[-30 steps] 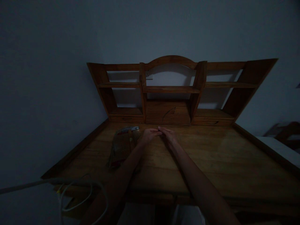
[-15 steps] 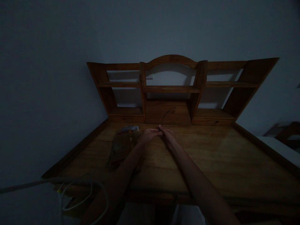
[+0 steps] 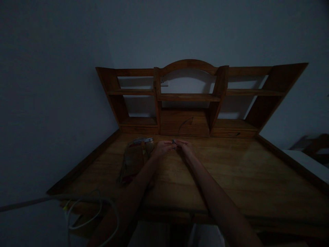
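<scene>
Over the middle of the wooden desk (image 3: 231, 171), my two hands meet at a small dark thing (image 3: 174, 142) with a glint of metal. Its kind is too small and dim to make out. My left hand (image 3: 164, 147) pinches it from the left, fingers closed. From the other side, the closed fingertips of my right hand (image 3: 185, 146) grip it too. Beside my left forearm lies a brown, worn, pouch-like bundle (image 3: 132, 159), with a greyish shiny piece (image 3: 144, 140) at its far end. My left arm hides part of the bundle.
A wooden shelf unit (image 3: 190, 97) stands along the desk's back edge, below a wall socket (image 3: 164, 83). On its centre panel shows a thin curved dark line (image 3: 183, 123). White cable (image 3: 84, 224) loops at the front left. Raised wooden rims (image 3: 84, 164) border the desk sides.
My right fingertips have shifted slightly down and apart from the left ones, so more of the small dark thing shows between them. The brown bundle has stayed in place.
</scene>
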A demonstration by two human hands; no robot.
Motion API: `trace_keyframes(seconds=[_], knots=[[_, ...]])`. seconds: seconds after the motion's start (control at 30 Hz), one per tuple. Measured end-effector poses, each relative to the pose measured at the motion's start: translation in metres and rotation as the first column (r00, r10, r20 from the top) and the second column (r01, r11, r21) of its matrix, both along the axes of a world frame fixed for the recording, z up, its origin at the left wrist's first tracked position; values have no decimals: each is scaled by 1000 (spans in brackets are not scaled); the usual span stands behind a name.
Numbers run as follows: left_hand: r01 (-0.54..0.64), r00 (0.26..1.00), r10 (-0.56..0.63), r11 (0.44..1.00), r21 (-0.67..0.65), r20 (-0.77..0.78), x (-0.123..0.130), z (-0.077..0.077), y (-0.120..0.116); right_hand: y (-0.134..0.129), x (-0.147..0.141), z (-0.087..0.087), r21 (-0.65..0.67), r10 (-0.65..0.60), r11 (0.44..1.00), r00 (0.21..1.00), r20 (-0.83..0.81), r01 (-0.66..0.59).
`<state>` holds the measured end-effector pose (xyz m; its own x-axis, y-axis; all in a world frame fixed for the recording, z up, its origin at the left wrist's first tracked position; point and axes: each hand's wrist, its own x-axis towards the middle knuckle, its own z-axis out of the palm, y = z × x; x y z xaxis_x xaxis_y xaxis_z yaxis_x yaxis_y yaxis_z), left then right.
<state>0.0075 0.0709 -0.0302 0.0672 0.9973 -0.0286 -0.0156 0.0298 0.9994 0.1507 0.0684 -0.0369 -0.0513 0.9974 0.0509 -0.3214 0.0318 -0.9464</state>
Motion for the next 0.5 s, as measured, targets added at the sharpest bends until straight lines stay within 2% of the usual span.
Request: trace_keyframes(seconds=[0.27,0.5], knots=[[-46,998,47,999,20,-50,0,11,-8,-2,-2,6,4,-3,1000,999,34,3],[-31,995,37,997,68,-87,-2,3,-4,-2,-1,8,-1,-40,999,997,70,40]])
